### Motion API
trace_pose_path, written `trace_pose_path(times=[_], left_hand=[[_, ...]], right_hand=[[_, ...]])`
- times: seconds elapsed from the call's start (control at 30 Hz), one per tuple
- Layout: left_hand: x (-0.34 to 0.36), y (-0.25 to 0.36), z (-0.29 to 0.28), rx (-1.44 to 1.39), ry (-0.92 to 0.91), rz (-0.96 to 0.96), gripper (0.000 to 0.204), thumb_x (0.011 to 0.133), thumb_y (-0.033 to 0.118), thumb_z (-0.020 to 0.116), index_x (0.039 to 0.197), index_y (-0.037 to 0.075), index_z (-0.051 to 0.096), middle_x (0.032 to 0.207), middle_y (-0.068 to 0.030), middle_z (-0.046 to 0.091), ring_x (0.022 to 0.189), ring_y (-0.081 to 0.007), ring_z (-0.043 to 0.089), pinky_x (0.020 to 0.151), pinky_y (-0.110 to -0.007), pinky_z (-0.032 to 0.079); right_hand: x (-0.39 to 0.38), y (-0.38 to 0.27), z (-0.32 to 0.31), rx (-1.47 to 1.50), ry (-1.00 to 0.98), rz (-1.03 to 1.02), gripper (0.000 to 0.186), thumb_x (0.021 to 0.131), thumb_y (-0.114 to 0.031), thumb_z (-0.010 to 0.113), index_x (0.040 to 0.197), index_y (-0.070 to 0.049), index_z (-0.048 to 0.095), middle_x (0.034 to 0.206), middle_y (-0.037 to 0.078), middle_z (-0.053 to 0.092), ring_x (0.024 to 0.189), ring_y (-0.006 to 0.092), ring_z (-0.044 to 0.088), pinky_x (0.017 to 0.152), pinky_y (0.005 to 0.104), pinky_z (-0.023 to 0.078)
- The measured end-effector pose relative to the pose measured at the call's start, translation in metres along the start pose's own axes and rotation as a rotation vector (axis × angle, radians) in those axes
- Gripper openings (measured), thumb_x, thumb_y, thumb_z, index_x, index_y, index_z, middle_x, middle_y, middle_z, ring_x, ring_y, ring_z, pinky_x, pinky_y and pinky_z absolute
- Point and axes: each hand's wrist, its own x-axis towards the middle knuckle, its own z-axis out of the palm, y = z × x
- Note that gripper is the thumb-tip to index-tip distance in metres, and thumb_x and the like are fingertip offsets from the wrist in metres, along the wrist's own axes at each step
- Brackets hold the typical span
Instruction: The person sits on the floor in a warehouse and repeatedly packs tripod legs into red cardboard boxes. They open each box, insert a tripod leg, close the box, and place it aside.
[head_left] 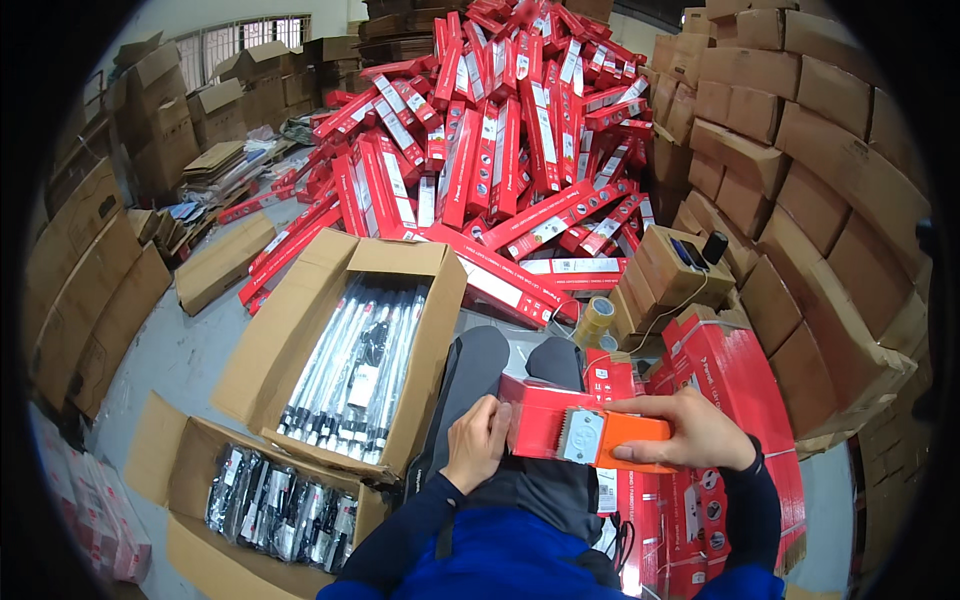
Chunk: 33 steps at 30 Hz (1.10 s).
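My right hand (690, 428) is closed round an orange handheld tape dispenser (640, 440), whose toothed metal blade plate (581, 434) points left. The dispenser lies over the end of a red carton (545, 395) held across my lap. At that carton's left edge, my left hand (475, 445) is closed, its fingers curled and pressed against the end, where a clear shiny strip shows. The fingertips are partly hidden. Most of the carton's length is out of sight under my right hand and the dispenser.
An open cardboard box (447, 300) of plastic-wrapped rods stands to my left, with another box (190, 480) of black wrapped parts nearer. Ahead rises a large heap of long red cartons (480, 150). Tape rolls (597, 318) sit by my knee. Stacked brown boxes (800, 180) line the right.
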Motion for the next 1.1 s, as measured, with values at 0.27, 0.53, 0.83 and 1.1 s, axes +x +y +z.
trace_pose_path(times=[0.27,0.53,0.83,1.1], left_hand=[[0.057,0.018,0.005,-0.709,-0.449,0.117,0.035,0.102,0.03,0.05,0.11,-0.002,0.062,0.118,-0.0176,0.062,0.115,-0.0241,0.06,0.105,-0.039,0.042],[0.048,-0.003,0.03,-0.568,-0.254,0.218,0.036,0.1,0.029,0.045,0.093,-0.001,0.064,0.104,-0.0156,0.066,0.102,-0.0273,0.06,0.097,-0.038,0.043],[0.041,-0.052,-0.006,-0.251,-0.382,0.353,0.067,0.097,0.04,0.066,0.148,0.002,0.045,0.153,-0.0252,0.041,0.145,-0.0411,0.039,0.119,-0.047,0.036],[0.041,-0.019,-0.035,-0.565,-0.511,-0.036,0.054,0.1,0.026,0.065,0.145,0.001,0.051,0.143,-0.0181,0.054,0.137,-0.0292,0.052,0.11,-0.04,0.048]], right_hand=[[0.001,0.045,0.008,0.094,-0.013,-0.155,0.055,0.087,-0.036,0.082,0.135,-0.013,0.068,0.09,0.015,0.076,0.076,0.0259,0.075,0.075,0.0334,0.058],[0.041,0.135,0.05,0.249,-0.011,-0.027,0.051,0.089,-0.043,0.077,0.129,-0.012,0.071,0.102,0.017,0.077,0.088,0.0267,0.075,0.084,0.036,0.057],[0.092,0.135,0.119,0.805,0.911,0.17,0.046,0.096,-0.032,0.072,0.126,0.002,0.067,0.114,0.016,0.074,0.105,0.0197,0.07,0.092,0.0333,0.053],[0.169,0.032,0.146,1.116,1.393,-0.266,0.078,0.102,-0.02,0.065,0.16,0.003,0.016,0.156,0.021,0.037,0.141,0.0246,0.043,0.114,0.0353,0.038]])
